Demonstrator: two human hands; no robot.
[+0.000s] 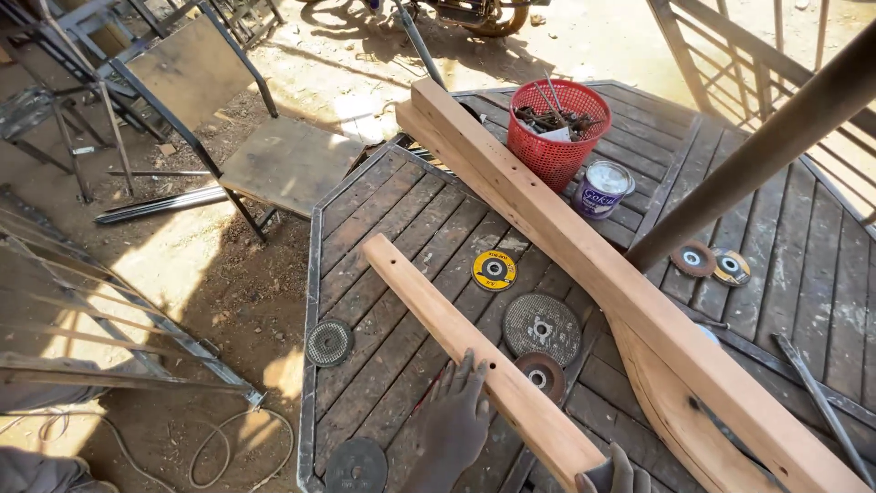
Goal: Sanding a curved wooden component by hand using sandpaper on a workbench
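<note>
Down low, the left hand lies flat and open on the short beam – steadying it on the table; the right hand shows only fingertips, grip unclear.

A small round tin stands upright on the wooden slat table, just beside a red mesh basket; its wrapper label is purple and white. A yellow disc lies flat nearer the middle, with a round yellow-and-black label (print too small to make out).
</note>
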